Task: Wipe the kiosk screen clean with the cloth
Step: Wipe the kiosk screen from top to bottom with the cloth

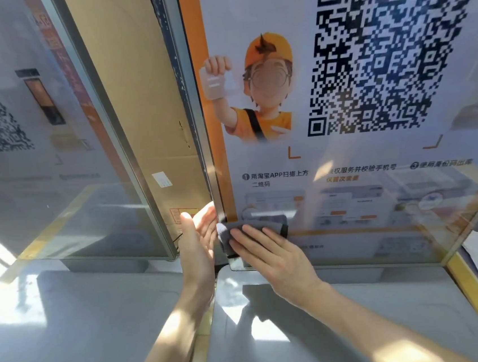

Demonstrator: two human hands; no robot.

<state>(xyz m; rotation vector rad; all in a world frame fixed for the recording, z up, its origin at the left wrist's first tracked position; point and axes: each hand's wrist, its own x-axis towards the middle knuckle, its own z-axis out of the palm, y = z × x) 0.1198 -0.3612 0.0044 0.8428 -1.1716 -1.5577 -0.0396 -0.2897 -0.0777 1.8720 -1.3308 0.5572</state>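
Head view: right hand (272, 254) flat, covering most of cloth (251, 228) on kiosk screen (346, 151).

Two bare forearms reach in from the bottom edge of the head view. Neither shows any sleeve, and the wrists carry no watch, band or bracelet. The left hand (197, 244) and the right hand (275, 256) are ungloved and the fingers show no rings. Fingernails look short and unpainted. Patches of bright sunlight and soft shadow fall across both arms.
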